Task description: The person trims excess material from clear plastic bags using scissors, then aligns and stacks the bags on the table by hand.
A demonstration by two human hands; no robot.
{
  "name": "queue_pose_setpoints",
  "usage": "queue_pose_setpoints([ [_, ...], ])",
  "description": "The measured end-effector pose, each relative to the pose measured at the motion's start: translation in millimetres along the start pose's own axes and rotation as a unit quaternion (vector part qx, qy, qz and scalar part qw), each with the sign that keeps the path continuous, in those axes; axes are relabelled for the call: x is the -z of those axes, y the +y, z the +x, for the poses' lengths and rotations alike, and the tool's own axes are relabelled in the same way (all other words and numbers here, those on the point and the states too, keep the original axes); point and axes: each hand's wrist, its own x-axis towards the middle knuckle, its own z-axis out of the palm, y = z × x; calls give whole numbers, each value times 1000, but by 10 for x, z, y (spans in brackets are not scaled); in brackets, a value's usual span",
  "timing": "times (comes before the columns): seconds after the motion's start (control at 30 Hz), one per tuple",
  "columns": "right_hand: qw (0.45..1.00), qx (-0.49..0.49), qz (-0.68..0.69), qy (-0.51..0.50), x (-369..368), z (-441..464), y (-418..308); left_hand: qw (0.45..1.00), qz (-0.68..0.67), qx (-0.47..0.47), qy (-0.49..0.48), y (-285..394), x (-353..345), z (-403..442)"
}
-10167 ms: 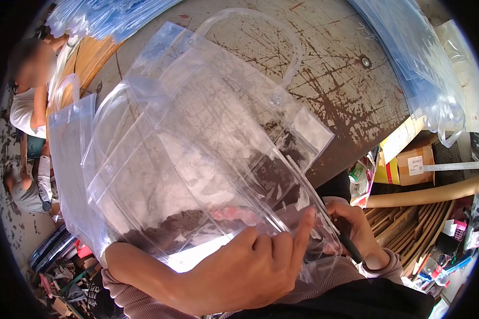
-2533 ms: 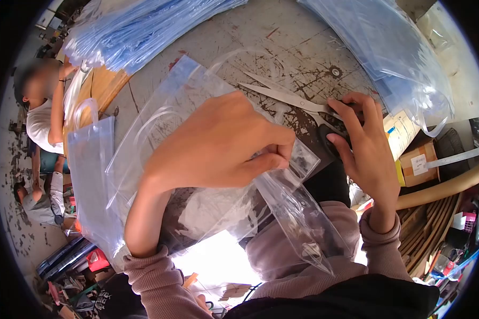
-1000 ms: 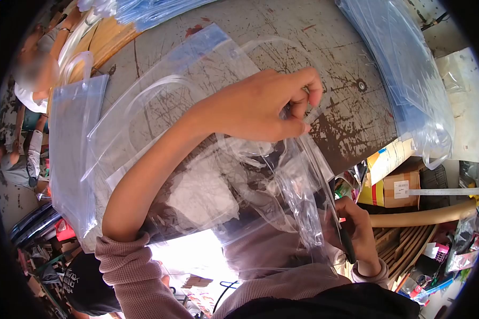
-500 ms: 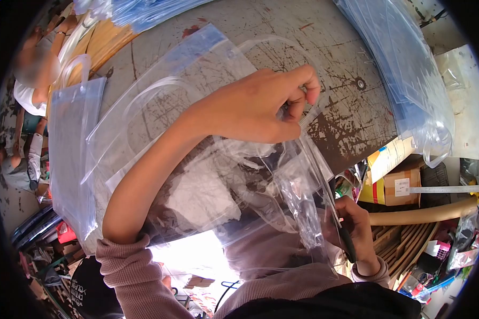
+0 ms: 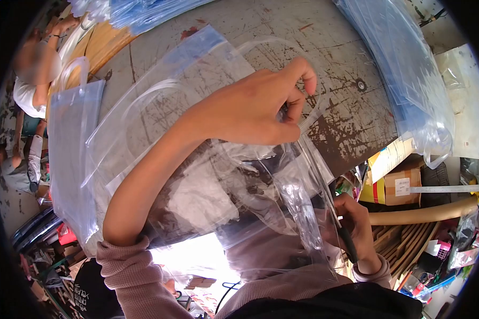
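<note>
My left hand reaches over the worktable, fingers curled and thumb pinched on a clear plastic bag. The bag hangs in creases over the table's near edge, towards my lap. Below it on the right, my right hand is wrapped round scissors with black handles. Their blades point up along the bag's edge, towards my left hand; clear film partly hides them. Beneath my left forearm lies another clear bag with a blue-tinted edge and a looped handle.
Stacks of blue-tinted clear bags lie at the right and back. One handled bag hangs at the left edge. A cardboard box and a tan tube sit at lower right. Another person is at far left.
Both hands stay almost in place. The right hand and scissors shift very slightly, and the hanging plastic moves a little. The person at far left has moved an arm.
</note>
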Motion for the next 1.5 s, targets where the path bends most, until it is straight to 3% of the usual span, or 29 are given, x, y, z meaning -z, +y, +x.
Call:
queue_pose_setpoints([
  [0.43,999,-27,18,30,-30,-51,23,999,-32,-5,1,-28,-6,-7],
  [0.5,991,49,-30,125,117,-42,-25,999,-45,5,-5,-14,-9,-5],
  [0.53,982,69,-123,127,239,-36,-40,999,-44,2,-5,-11,-9,-6],
  [0.57,981,70,-124,131,255,15,-131,1000,-31,-3,-4,-14,-7,-5],
  [0.63,914,135,-326,199,242,153,-370,1000,-14,-11,-7,-30,-8,-4],
  [0.67,914,136,-323,204,213,222,-429,1000,-25,-14,-2,-56,-15,-12],
  [0.73,838,177,-449,256,164,356,-518,999,-30,-19,1,-98,-59,-4],
  [0.8,830,179,-456,266,178,443,-508,990,-1,-94,103,-98,-139,-3],
  [0.83,823,177,-466,272,177,479,-489,990,2,-95,102,-89,-129,-13],
  [0.9,811,190,-474,284,163,534,-469,961,159,-176,141,-60,-91,-19],
  [0.93,799,199,-492,282,167,541,-460,960,163,-178,141,-24,-84,-17],
  [1.0,771,228,-526,278,177,558,-456,909,245,-326,84,100,-107,-34],
  [1.03,771,228,-525,280,180,556,-458,909,246,-327,82,175,-178,-58],
  [1.1,759,217,-554,265,186,545,-476,912,264,-307,-67,383,-413,-160],
  [1.17,738,231,-573,270,168,533,-530,868,451,-138,-159,835,-599,-394],
  [1.2,718,245,-592,271,152,523,-563,847,507,-110,-116,896,-749,-518],
  [1.23,720,245,-591,269,133,507,-588,822,559,-80,-72,943,-861,-614],
  [1.3,821,308,-446,179,84,464,-641,804,585,-59,-87,1097,-926,-682],
  [1.4,868,321,-373,62,39,532,-683,793,603,47,-73,1182,-989,-663],
  [1.43,892,312,-328,11,22,563,-668,792,608,9,-48,1103,-984,-639],
  [1.5,887,310,-340,31,14,619,-634,790,612,-29,-23,1045,-996,-630],
])
